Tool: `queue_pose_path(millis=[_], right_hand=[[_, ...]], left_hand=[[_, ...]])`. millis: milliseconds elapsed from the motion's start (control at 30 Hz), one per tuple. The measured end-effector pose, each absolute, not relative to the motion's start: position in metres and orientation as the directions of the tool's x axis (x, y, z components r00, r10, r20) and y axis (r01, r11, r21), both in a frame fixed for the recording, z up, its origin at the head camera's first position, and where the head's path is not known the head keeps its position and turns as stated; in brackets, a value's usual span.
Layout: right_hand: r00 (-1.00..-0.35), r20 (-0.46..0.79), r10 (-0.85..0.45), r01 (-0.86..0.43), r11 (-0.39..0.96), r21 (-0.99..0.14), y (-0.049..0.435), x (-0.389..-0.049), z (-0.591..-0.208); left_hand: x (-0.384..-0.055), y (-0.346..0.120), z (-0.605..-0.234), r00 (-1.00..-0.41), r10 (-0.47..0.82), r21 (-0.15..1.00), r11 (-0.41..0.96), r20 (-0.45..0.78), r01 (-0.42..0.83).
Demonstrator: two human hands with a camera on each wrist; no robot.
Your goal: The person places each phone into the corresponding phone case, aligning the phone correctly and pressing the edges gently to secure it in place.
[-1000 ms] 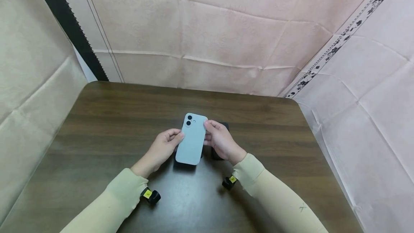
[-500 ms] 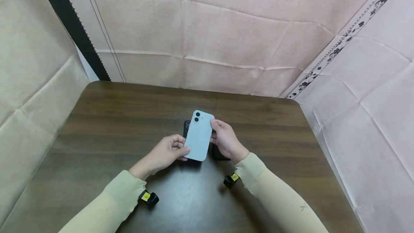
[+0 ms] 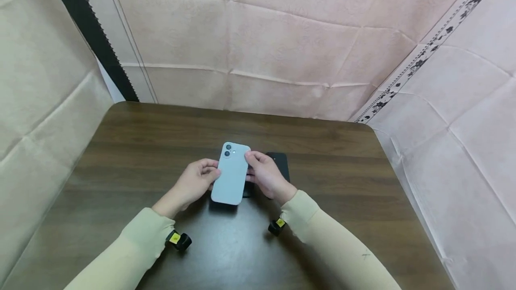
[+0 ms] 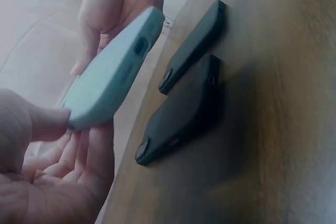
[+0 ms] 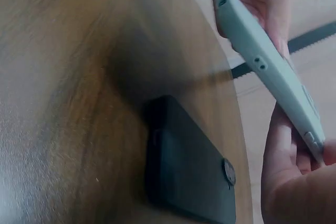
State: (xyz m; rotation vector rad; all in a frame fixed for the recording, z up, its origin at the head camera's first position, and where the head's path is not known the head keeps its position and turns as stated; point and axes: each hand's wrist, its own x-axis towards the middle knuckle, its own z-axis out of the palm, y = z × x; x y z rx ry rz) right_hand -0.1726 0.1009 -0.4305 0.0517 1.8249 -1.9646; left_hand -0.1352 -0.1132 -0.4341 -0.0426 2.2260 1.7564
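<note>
A light blue phone (image 3: pixel 230 174), its back with two camera lenses turned up, is held above the table between both hands. My left hand (image 3: pixel 194 185) pinches its left edge, thumb on the back and fingers underneath. At the upper right edge, my right hand (image 3: pixel 267 176) grips it the same way. In the left wrist view the phone's bottom end shows a port cutout. Two black phones (image 4: pixel 181 109) lie flat on the table below, side by side. In the head view one black phone (image 3: pixel 281 164) shows behind the right hand; the other is mostly hidden by the light blue one.
The brown wooden table (image 3: pixel 161 133) has rounded far corners. Pale cloth (image 3: pixel 282 48) hangs behind it and at both sides. A small black wrist camera (image 3: pixel 179 240) is strapped over each light sleeve.
Both hands and the light blue phone first moved right, with the left hand sliding to its lower corner. Then they shifted back left, and the left hand is higher on the edge again.
</note>
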Motion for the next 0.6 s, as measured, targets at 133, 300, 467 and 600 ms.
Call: queue_pose_path(millis=[133, 300, 467, 600], right_hand=[[-0.887, -0.308, -0.344, 0.309, 0.053, -0.950, 0.091, -0.168, -0.434], [-0.891, -0.265, -0.368, 0.241, 0.110, -0.964, 0.078, -0.161, -0.438], [-0.926, -0.201, -0.320, 0.122, 0.250, -0.961, 0.062, -0.155, -0.445], [-0.935, -0.176, -0.307, 0.046, 0.389, -0.920, 0.043, -0.152, -0.447]], left_hand=[[-0.135, -0.124, -0.436, -0.960, 0.101, 0.948, 0.212, -0.261, -0.236], [-0.135, -0.139, -0.441, -0.965, 0.082, 0.950, 0.218, -0.247, -0.225], [-0.132, -0.151, -0.448, -0.963, 0.124, 0.913, 0.366, -0.238, -0.179], [-0.131, -0.161, -0.450, -0.981, 0.090, 0.844, 0.528, -0.172, -0.099]])
